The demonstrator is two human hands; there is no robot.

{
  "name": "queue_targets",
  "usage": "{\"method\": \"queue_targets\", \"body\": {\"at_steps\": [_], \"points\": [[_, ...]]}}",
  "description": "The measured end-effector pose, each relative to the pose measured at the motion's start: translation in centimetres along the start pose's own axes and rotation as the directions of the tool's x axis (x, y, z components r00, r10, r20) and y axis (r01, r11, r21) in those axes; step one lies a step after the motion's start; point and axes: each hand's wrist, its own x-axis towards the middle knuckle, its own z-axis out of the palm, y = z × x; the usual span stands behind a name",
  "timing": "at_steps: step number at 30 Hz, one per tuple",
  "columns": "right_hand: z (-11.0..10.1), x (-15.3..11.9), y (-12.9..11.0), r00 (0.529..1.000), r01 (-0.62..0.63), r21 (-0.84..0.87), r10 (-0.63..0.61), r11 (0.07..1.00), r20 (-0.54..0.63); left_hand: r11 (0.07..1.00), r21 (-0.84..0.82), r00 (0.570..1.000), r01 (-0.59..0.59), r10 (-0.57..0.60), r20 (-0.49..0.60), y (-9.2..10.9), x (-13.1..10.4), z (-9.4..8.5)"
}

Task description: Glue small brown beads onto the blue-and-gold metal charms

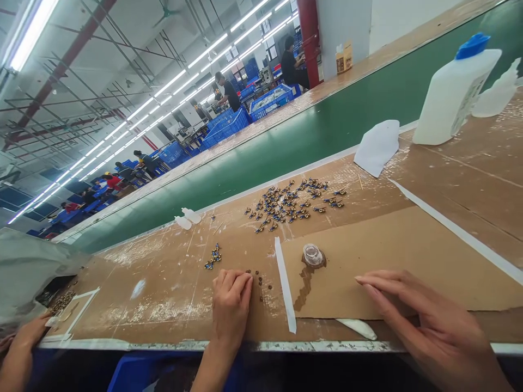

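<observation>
My left hand rests on the brown work surface, fingers curled and thumb pressed against them; whatever they hold, if anything, is hidden. Several small dark rings lie just to its right. Beyond it is a small cluster of blue and brass-coloured parts. My right hand hovers over a cardboard sheet, its thumb and fingertips drawn together in a pinch; nothing I can name shows between them. Left of those fingertips stands a small clear round cup, with a wet brown streak running from its base.
A larger spread of the blue parts lies farther back. White bottles stand at right near a white paper. A green conveyor belt runs behind. Another person's hand is at the left by a bag.
</observation>
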Motion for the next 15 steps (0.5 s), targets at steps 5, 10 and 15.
{"method": "queue_targets", "body": {"at_steps": [5, 10, 15], "points": [[0.1, 0.1, -0.3, 1.000, -0.012, 0.017, 0.012, 1.000, -0.011, 0.998, -0.041, 0.999, -0.036, 0.035, -0.026, 0.8, -2.3, -1.4], [0.1, 0.0, -0.3, 1.000, -0.020, 0.023, 0.020, 1.000, -0.003, 0.983, -0.045, 0.980, -0.178, 0.173, -0.099, 2.3, -4.7, -1.6], [0.1, -0.2, -0.2, 0.999, -0.045, 0.010, 0.045, 0.999, 0.009, 0.974, -0.004, 0.961, -0.226, 0.223, -0.162, 3.5, -4.7, -0.4]]}}
